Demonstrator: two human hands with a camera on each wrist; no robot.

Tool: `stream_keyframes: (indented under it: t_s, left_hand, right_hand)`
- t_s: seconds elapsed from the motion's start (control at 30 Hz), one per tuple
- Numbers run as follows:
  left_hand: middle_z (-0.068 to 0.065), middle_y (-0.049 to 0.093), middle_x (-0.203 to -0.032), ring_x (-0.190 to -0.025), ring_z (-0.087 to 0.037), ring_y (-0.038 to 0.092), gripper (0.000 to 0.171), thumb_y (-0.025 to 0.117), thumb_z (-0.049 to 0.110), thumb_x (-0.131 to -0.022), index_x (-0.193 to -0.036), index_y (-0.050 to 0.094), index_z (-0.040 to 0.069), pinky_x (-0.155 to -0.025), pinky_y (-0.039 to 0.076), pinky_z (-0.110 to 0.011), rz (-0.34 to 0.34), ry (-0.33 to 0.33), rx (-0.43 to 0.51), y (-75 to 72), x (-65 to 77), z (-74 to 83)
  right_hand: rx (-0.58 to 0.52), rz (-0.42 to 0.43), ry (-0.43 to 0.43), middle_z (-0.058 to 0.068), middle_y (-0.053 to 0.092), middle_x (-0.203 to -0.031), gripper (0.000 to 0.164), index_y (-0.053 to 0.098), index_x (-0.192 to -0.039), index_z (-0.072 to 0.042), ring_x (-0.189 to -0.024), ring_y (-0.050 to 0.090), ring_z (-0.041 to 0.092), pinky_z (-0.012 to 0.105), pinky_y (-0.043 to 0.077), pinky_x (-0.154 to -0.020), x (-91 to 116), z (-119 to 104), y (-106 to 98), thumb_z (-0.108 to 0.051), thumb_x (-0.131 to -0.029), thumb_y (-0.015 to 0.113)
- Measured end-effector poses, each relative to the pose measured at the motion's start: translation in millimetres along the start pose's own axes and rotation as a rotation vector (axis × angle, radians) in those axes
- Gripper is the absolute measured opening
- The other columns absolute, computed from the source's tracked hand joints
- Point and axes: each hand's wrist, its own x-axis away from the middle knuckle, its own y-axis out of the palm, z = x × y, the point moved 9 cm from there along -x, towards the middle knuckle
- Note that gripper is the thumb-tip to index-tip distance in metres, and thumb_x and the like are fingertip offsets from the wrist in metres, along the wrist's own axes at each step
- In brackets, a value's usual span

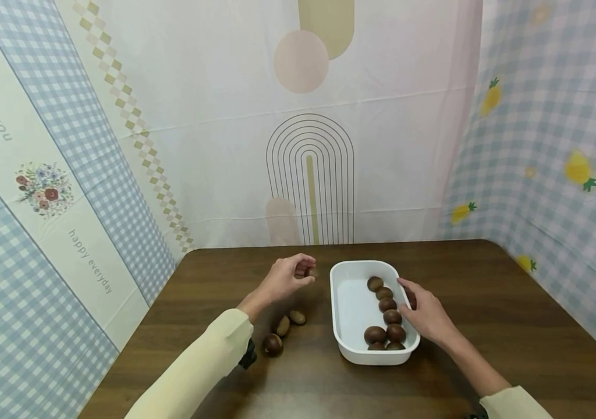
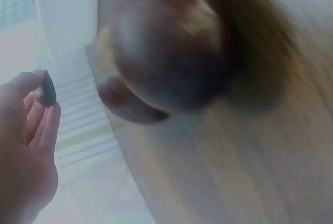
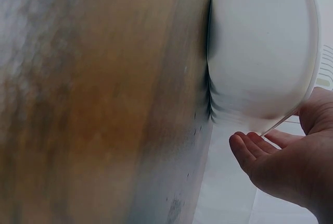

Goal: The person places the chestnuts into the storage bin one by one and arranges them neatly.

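My left hand pinches a chestnut above the table, left of a white rectangular tray. The left wrist view shows the same chestnut between thumb and fingertips. With my right hand I hold the right rim of the tray. In the right wrist view the fingers lie along the outside of its wall. Several brown chestnuts sit inside the tray, mostly in a row along its right side. On the table by my left forearm lie 3 more, the nearest a dark glossy chestnut.
The tray stands on a dark wooden table. Behind the table's far edge hangs a pale printed cloth, with checked cloth to the right and more at the left.
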Motion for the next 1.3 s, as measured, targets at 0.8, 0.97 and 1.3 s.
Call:
stream_keyframes:
  t_s: [0.8, 0.97, 1.3]
  left_hand:
    - [-0.006, 0.074, -0.125, -0.111, -0.009, 0.071, 0.038, 0.08, 0.009, -0.096, -0.132, 0.068, 0.003, -0.094, 0.055, -0.019, -0.198, 0.138, -0.052, 77.4, -14.0, 64.8]
    - [-0.004, 0.075, -0.123, -0.107, -0.005, 0.072, 0.038, 0.082, 0.011, -0.096, -0.13, 0.069, 0.001, -0.092, 0.054, -0.016, -0.234, 0.181, -0.09, 93.2, -14.2, 74.3]
    - [-0.001, 0.075, -0.121, -0.107, -0.001, 0.07, 0.034, 0.082, 0.014, -0.096, -0.127, 0.07, 0.006, -0.09, 0.051, -0.01, -0.29, 0.254, -0.194, 116.1, -11.7, 89.3]
  right_hand:
    - [-0.024, -0.013, 0.023, 0.037, 0.058, -0.139, 0.06, 0.044, -0.153, 0.012, -0.119, 0.065, 0.045, 0.056, 0.055, -0.096, 2, 1, 1, 0.0, -0.098, 0.064]
    - [-0.011, -0.008, 0.022, 0.037, 0.057, -0.141, 0.06, 0.045, -0.153, 0.011, -0.122, 0.063, 0.046, 0.056, 0.055, -0.097, 2, 1, 1, 0.0, -0.097, 0.063]
    - [-0.016, -0.003, 0.009, 0.038, 0.059, -0.138, 0.06, 0.046, -0.152, 0.012, -0.119, 0.065, 0.044, 0.054, 0.056, -0.093, 1, -2, 0, 0.002, -0.096, 0.065]
